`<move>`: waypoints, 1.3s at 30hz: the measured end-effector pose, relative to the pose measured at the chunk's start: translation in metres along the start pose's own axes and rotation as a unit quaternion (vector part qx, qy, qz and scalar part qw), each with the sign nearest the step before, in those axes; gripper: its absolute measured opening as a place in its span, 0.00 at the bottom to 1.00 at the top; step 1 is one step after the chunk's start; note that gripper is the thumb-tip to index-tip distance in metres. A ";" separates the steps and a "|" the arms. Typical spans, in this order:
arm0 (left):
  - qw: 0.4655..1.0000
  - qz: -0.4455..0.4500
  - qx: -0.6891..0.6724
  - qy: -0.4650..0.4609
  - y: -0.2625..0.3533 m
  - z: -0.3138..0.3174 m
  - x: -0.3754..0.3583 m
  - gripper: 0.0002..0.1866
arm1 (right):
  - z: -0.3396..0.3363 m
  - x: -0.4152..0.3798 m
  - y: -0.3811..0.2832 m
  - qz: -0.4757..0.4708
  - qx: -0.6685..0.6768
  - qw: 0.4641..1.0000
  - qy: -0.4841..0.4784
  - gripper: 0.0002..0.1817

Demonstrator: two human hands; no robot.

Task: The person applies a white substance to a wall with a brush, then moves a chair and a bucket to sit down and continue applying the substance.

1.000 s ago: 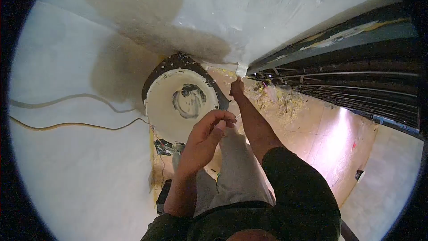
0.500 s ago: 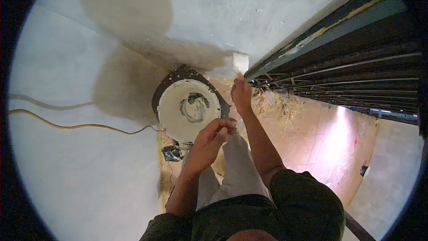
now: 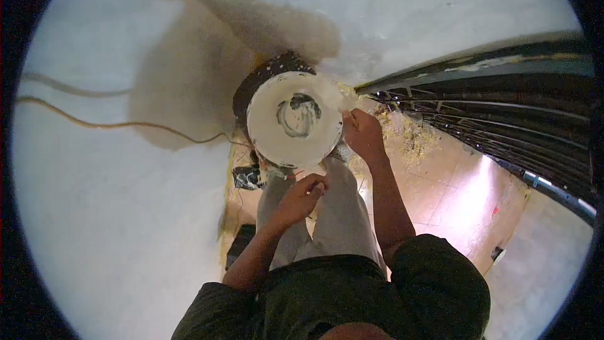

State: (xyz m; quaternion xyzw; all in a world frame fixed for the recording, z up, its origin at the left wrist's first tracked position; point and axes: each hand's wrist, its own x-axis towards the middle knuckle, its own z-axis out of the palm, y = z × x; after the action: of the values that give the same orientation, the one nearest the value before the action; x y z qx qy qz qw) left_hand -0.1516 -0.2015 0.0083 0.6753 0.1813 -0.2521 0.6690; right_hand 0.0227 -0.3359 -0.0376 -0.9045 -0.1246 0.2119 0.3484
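Observation:
Below me stands a round white bucket (image 3: 258, 129) with pale paste and a grey-smeared patch inside. At its right rim, my right hand (image 3: 365, 135) is closed around the handle of a white-coated scraper (image 3: 331, 96); the blade is blurred and hangs over the bucket's upper right part. My left hand (image 3: 304, 200) is curled just below the bucket, in front of my legs. A small pale spot shows at its fingers, but whether it grips anything is not clear.
Dark metal slats (image 3: 503, 101) run along the right. A brown cable (image 3: 126, 124) crosses the pale wall (image 3: 94, 201) on the left. Crumbly debris (image 3: 406, 135) lies on the tiled floor (image 3: 434, 182). A black object (image 3: 246, 177) sits below the bucket's left side.
My right hand and the scraper have come down from the wall to the bucket. My left hand's fingers are curled in more. The view has shifted, with the bucket now higher and further right.

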 end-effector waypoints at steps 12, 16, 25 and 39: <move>0.914 -0.196 -0.013 0.355 -0.207 0.049 0.032 0.29 | 0.060 -0.007 -0.019 -0.096 -0.147 0.968 -0.181 0.11; 0.760 -0.030 -0.362 0.538 -0.153 0.042 0.036 0.23 | 0.060 -0.001 -0.020 -0.158 -0.184 0.951 -0.190 0.10; 0.667 0.025 -0.519 0.534 -0.113 0.033 0.034 0.21 | 0.105 0.020 0.000 -0.327 -0.276 0.862 -0.270 0.09; 0.792 0.124 -0.463 0.378 -0.065 0.021 0.007 0.19 | 0.110 0.042 -0.013 -0.213 -0.156 0.906 -0.332 0.10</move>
State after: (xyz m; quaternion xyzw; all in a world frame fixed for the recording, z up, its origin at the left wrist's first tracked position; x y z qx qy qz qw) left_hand -0.1862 -0.2207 -0.0485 0.3427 0.4294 0.2223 0.8054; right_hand 0.0073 -0.2474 -0.1143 -0.7768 -0.4542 0.3982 0.1779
